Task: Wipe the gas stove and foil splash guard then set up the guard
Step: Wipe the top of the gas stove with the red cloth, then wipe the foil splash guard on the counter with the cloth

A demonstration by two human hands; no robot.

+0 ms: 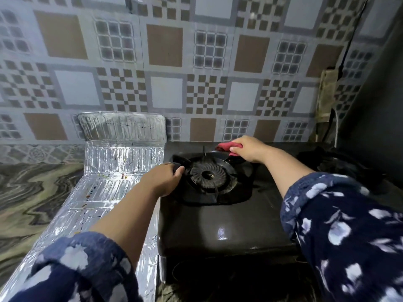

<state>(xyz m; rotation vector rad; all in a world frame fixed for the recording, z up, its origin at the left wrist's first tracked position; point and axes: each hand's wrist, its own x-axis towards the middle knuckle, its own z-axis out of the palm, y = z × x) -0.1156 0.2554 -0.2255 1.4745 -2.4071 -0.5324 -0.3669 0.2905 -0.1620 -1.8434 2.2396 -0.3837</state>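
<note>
**Q:** Gas stove (218, 225): where is it located, and what is found on it?

**A:** The black single-burner stove is located on the counter, against the tiled wall (165, 62), right of centre. The burner (207, 174) is seated in the middle of the pan support (218, 192), whose prongs are raised around it. A light reflection is seen on the glossy front part of the top.

**Q:** What is placed around the stove?

**A:** The foil splash guard (113, 182) is laid flat on the marbled countertop (28, 192), just beside the stove's left edge. Its far panel is propped upright against the wall. Small coloured specks are scattered over the foil. A dark, unclear object (340, 164) is seen at the stove's far right corner, and a dark cable (349, 40) is run down the wall there.

**Q:** How are the hands positioned?

**A:** The left hand (165, 177) is extended across the guard's edge, and its fingers are curled around the left prong of the pan support. The right hand (248, 149) is extended to the far side of the burner; a red cloth (229, 147) is gripped in it, and the cloth is held at the far right prong. Whether that prong is also gripped cannot be told. Both forearms are bare, with the dark blue patterned sleeves (349, 225) pushed up toward the elbows.

**Q:** Is anything obstructed?

**A:** The near part of the guard is partly covered by the left arm.
</note>
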